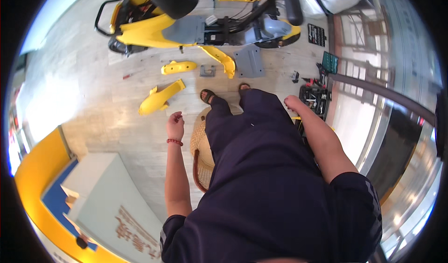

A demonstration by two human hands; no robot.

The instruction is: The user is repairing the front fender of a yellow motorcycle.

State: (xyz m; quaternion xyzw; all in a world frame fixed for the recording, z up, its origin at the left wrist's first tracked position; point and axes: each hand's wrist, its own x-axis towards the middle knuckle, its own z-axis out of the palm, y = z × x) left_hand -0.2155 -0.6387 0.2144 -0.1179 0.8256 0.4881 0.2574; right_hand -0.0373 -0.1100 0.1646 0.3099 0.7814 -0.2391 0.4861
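My left hand, with a red bead bracelet on its wrist, hangs beside a woven chair. Its fingers are loosely bent, and nothing shows in them. It is nearest to a curved yellow body panel lying on the floor. My right hand hangs on the other side of my legs, its fingers curled in and no object visible in it. Close to it is a black tool case with tools. In front of me stands a partly stripped yellow scooter, its inner frame bare.
Loose on the floor are a yellow cover, a grey panel, a small grey bracket and a red-handled screwdriver. A socket set lies by the glass wall. A pale counter stands at the lower left.
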